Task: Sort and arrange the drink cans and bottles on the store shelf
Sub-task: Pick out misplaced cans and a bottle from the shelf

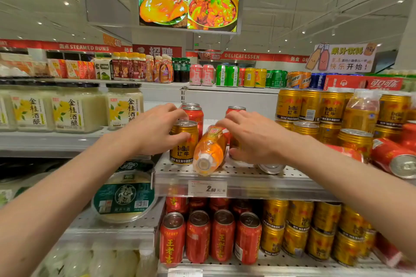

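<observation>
Sorting is looking only partly done on the perforated grey metal shelf (236, 177). Gold ribbed Red Bull cans (310, 108) are standing stacked at the right, yet red cans lying on their sides (391, 155) are sprawling against them, with another silver-ended can (271, 167) toppled at the shelf front. One level down, upright red herbal-tea cans (198, 236) are sitting in a neat row beside more gold ones, so that tier is appearing finished. At the middle, an orange plastic drink bottle with a white cap (210, 150) is lying tipped toward the edge, waiting to be stood up. The left hand (153, 130) is curling around a single gold Red Bull can (183, 144) standing upright beside the bottle. The right hand (254, 137) is reaching, fingers bent, over something low behind the bottle; whether it is gripping that I cannot tell.
</observation>
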### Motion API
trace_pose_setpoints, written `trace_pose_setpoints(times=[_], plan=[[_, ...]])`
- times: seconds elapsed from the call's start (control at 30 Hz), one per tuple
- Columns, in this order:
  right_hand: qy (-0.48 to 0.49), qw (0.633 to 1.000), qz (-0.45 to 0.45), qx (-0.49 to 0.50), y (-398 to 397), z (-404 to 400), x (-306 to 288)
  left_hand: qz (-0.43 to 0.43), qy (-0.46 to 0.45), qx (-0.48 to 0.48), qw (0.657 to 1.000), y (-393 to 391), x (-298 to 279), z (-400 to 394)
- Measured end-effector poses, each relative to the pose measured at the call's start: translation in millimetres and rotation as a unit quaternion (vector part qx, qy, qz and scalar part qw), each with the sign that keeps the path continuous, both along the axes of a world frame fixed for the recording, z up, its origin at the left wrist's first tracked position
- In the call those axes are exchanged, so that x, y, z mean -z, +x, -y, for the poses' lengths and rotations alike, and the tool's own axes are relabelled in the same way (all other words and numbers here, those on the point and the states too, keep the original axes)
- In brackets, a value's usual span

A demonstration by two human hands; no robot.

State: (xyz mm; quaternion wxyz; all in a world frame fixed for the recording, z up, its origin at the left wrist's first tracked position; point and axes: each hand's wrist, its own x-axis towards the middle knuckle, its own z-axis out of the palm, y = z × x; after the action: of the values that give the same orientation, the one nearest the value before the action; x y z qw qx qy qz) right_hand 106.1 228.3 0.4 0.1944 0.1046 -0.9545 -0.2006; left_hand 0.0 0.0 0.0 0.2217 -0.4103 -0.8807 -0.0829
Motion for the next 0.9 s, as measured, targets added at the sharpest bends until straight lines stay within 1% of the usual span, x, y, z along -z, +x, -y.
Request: trace_pose_setpoints(times=[0.13,0.27,0.4,0.43,0.47,0.5,0.57,0.63,0.73,0.9], plan=[[0.044,0.998,0.018,-0.049,-10,14,20,0.007,0.001,-0.001,1.000,-2,3,0],[0.058,0.991,-0.029,-0.119,-15,16,34,0.001,0.009,-0.005,1.000,-3,6,2],[0.047,0.987,-0.044,-0.149,-18,8,34,0.013,0.016,-0.003,1.000,-5,6,2],[0.022,0.987,-0.045,-0.150,-17,5,31,0.019,0.019,-0.002,1.000,-5,6,2],[-0.025,0.987,-0.045,-0.152,-15,1,28,0.026,0.022,-0.002,0.999,-5,6,2],[-0.092,0.983,-0.044,-0.153,-13,-1,23,0.033,0.026,0.000,0.999,-5,5,2],[-0.237,0.958,-0.058,-0.148,-14,-6,12,0.044,0.032,0.002,0.999,-5,4,2],[-0.341,0.929,-0.061,-0.128,-18,-9,0,0.049,0.033,0.001,0.998,-5,4,1],[-0.427,0.898,-0.043,-0.096,-27,-7,-14,0.045,0.034,-0.004,0.998,-5,5,0],[-0.484,0.873,-0.038,-0.041,-44,2,-23,0.033,0.041,-0.010,0.999,-6,7,0]])
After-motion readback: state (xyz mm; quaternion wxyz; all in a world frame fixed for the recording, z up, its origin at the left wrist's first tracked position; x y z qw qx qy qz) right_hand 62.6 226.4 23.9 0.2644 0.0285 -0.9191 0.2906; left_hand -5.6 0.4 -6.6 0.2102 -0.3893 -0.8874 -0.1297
